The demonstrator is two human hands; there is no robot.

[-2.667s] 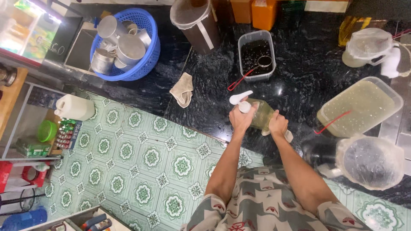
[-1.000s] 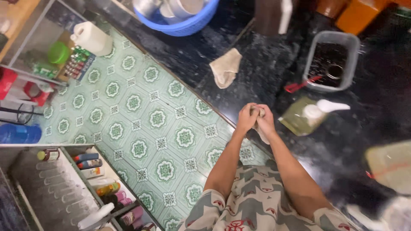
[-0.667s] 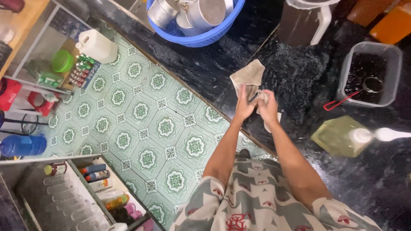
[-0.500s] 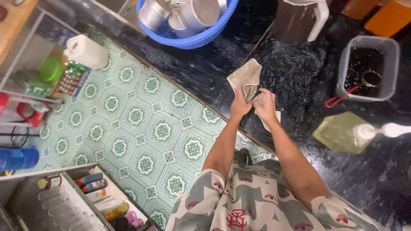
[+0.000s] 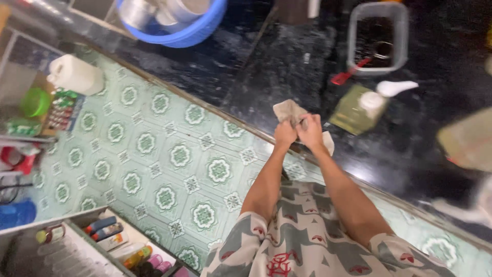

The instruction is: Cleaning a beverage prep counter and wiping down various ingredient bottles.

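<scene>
Cloth, beige, sits bunched at the black counter's edge, twelve o'clock from my torso; my left hand and right hand both clutch it, wringing. Next, I'd judge, spread it flat.

Colours/patterns, head view
Beige cloth, black speckled counter, green-and-white medallion floor tiles, blue basket, red spoon, grey patterned shirt

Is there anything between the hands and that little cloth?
No, nothing visible. The left hand and right hand are both already on the beige cloth, bunching it together over the edge of the black counter.
</scene>
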